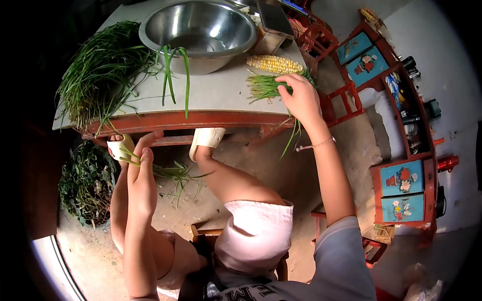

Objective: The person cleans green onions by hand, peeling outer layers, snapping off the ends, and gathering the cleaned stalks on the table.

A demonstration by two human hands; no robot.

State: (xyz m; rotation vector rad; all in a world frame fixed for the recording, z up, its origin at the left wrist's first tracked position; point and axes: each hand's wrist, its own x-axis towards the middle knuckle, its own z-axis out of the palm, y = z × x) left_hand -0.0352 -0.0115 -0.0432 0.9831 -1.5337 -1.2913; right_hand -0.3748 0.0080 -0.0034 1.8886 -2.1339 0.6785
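Note:
My left hand is closed around a few chives, held below the table's front edge. Their pale stem ends point left and the green leaves trail to the right. My right hand lies over a small bundle of trimmed chives at the table's right side, thumb and forefinger apart. Some long leaves from this bundle hang over the edge. A large loose heap of chives covers the table's left side. Several single leaves hang over the rim of a steel basin.
A corn cob lies behind the small bundle on the table. A phone rests on a container beside the basin. A pile of leafy greens sits on the floor at left. Red chairs and a painted cabinet stand at right.

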